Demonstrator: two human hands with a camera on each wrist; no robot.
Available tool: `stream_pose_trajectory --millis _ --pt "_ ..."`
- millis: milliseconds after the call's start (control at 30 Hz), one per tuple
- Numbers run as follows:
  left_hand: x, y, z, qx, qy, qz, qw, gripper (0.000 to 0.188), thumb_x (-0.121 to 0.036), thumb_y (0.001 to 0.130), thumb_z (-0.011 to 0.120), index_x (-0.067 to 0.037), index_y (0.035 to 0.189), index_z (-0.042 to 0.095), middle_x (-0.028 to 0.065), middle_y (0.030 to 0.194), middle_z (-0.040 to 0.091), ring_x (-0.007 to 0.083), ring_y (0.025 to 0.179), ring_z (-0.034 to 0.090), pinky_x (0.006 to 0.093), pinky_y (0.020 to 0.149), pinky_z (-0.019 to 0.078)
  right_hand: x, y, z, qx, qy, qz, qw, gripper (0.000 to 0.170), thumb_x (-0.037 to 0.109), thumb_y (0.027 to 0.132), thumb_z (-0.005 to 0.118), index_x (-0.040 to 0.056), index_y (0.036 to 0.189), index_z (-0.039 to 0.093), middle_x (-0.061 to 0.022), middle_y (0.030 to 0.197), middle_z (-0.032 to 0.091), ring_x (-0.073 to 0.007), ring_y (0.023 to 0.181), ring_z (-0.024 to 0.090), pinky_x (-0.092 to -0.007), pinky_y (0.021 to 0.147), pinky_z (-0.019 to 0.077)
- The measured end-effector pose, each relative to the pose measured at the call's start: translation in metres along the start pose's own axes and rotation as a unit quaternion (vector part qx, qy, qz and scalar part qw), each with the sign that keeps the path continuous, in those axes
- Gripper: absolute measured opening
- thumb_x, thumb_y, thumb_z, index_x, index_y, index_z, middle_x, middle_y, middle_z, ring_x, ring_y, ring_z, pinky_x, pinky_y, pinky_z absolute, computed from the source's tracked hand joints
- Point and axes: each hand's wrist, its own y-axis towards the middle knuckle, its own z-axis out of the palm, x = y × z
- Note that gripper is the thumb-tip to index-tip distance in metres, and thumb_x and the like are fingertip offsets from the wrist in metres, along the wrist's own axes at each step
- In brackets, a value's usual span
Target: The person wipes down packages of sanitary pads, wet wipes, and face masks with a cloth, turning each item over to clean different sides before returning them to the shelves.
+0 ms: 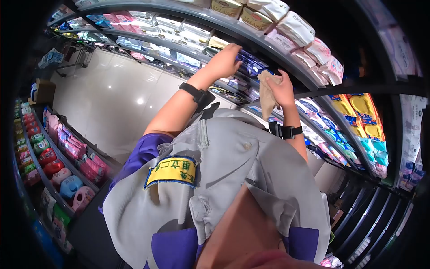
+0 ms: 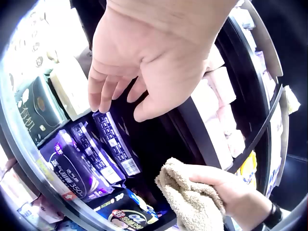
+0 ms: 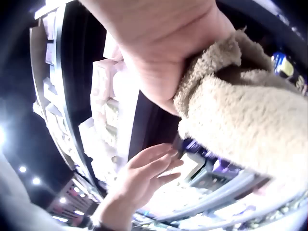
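Note:
My left hand (image 1: 224, 62) reaches into a shelf, its fingers bent loosely downward and the thumb apart from them. In the left wrist view its fingertips are right at the top end of a slim purple package (image 2: 117, 142). More purple packages (image 2: 72, 168) stand beside that one, along with a dark blue and black pack (image 2: 126, 211). A beige terry cloth (image 1: 267, 99) is in my right hand (image 1: 284, 91), gripped between thumb and fingers and hanging down at the shelf front. The right wrist view shows the cloth bunched against the palm, with its fingers mostly hidden.
Dark green packs (image 2: 42, 108) stand left of the purple ones. On the shelf above are white and pink tissue packs (image 1: 293, 29). Yellow packs (image 1: 360, 107) fill a shelf at right. Across the tiled floor (image 1: 112, 96), bottles (image 1: 71, 186) line another shelf.

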Motion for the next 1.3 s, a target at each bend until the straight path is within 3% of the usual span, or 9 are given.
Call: stream_pose_trajectory --millis 233,467,533,633,833,933,1000,1133,1300 --pt "0.032 0.029 -0.001 0.097 -0.068 -0.087 0.989 0.035 -0.02 0.082 0.071 0.006 0.098 0.055 0.0286 0.101 0.06 0.0453 0.099 0.059 0.0477 0.087 0.0481 -0.001 0.046 0.024 0.07 0.202 0.243 0.946 0.08 0.027 0.08 0.08 -0.0245 0.128 0.04 -0.023 0.107 0.066 -0.0241 0.086 0.068 -0.0359 0.076 0.0542" --pt "0.051 0.025 0.025 0.1 -0.138 -0.058 0.984 0.047 -0.02 0.082 0.071 0.009 0.114 0.052 0.0279 0.103 0.06 0.0447 0.097 0.059 0.0473 0.086 0.0475 -0.007 0.052 0.045 0.046 0.249 0.263 0.931 0.056 0.017 0.082 0.076 -0.0069 0.127 0.053 -0.0165 0.113 0.065 -0.0214 0.093 0.066 -0.0331 0.082 0.0523" --pt "0.046 0.026 0.018 0.093 -0.224 -0.065 0.968 0.047 -0.019 0.082 0.074 0.004 0.117 0.052 0.0201 0.099 0.061 0.0325 0.086 0.061 0.039 0.076 0.0494 -0.026 0.045 0.053 -0.007 0.213 0.149 0.965 0.046 0.013 0.084 0.072 -0.0019 0.125 0.056 -0.0129 0.113 0.066 -0.0207 0.095 0.065 -0.0321 0.083 0.0519" --pt "0.034 0.027 0.015 0.072 -0.298 -0.178 0.935 0.049 -0.027 0.081 0.078 0.006 0.106 0.053 0.0174 0.083 0.062 0.0333 0.075 0.062 0.0374 0.07 0.05 0.002 0.014 0.052 -0.064 0.229 0.22 0.946 0.053 0.009 0.084 0.071 -0.0029 0.13 0.047 -0.0144 0.111 0.066 -0.0203 0.095 0.065 -0.0314 0.082 0.0533" --pt "0.021 0.02 0.014 0.163 -0.388 -0.253 0.871 0.032 -0.029 0.089 0.072 -0.001 0.099 0.061 -0.0034 0.071 0.057 0.0065 0.06 0.052 0.0217 0.057 0.043 0.016 -0.029 0.044 -0.067 0.261 0.188 0.944 0.072 0.011 0.082 0.074 -0.0041 0.14 0.035 -0.0159 0.108 0.065 -0.0217 0.094 0.066 -0.0315 0.081 0.0541" --pt "0.018 0.004 0.021 0.177 -0.531 -0.323 0.763 0.029 -0.029 0.087 0.075 -0.004 0.099 0.067 0.0002 0.085 0.066 0.0104 0.072 0.06 0.0255 0.063 0.049 0.007 -0.041 0.037 -0.045 0.259 0.169 0.95 0.073 0.008 0.082 0.073 -0.004 0.142 0.032 -0.0159 0.111 0.064 -0.0214 0.098 0.064 -0.032 0.086 0.0529" --pt "0.006 -0.01 0.02 0.128 -0.527 -0.302 0.784 0.032 -0.026 0.087 0.075 -0.004 0.108 0.066 0.0018 0.097 0.068 0.011 0.085 0.062 0.0253 0.072 0.0511 0.0 -0.046 0.037 -0.021 0.283 0.112 0.952 0.073 0.005 0.081 0.072 -0.0036 0.142 0.032 -0.0166 0.115 0.062 -0.021 0.102 0.063 -0.0317 0.089 0.0511" --pt "-0.019 -0.031 0.004 0.098 -0.61 -0.385 0.686 0.045 -0.01 0.087 0.071 -0.002 0.127 0.052 0.0092 0.111 0.066 0.0182 0.098 0.066 0.0312 0.082 0.059 -0.002 -0.05 0.039 0.077 0.321 0.037 0.943 0.069 0.004 0.083 0.072 -0.0013 0.141 0.036 -0.0135 0.113 0.064 -0.0184 0.106 0.061 -0.0317 0.09 0.0493" --pt "-0.028 -0.047 -0.006 0.093 -0.6 -0.354 0.712 0.049 -0.01 0.09 0.068 -0.003 0.134 0.047 0.012 0.121 0.062 0.0226 0.104 0.066 0.0376 0.087 0.0597 0.001 -0.054 0.01 0.102 0.261 0.046 0.959 0.058 0.011 0.084 0.074 -0.0013 0.134 0.047 -0.0116 0.106 0.065 -0.0151 0.097 0.061 -0.0297 0.085 0.0499"
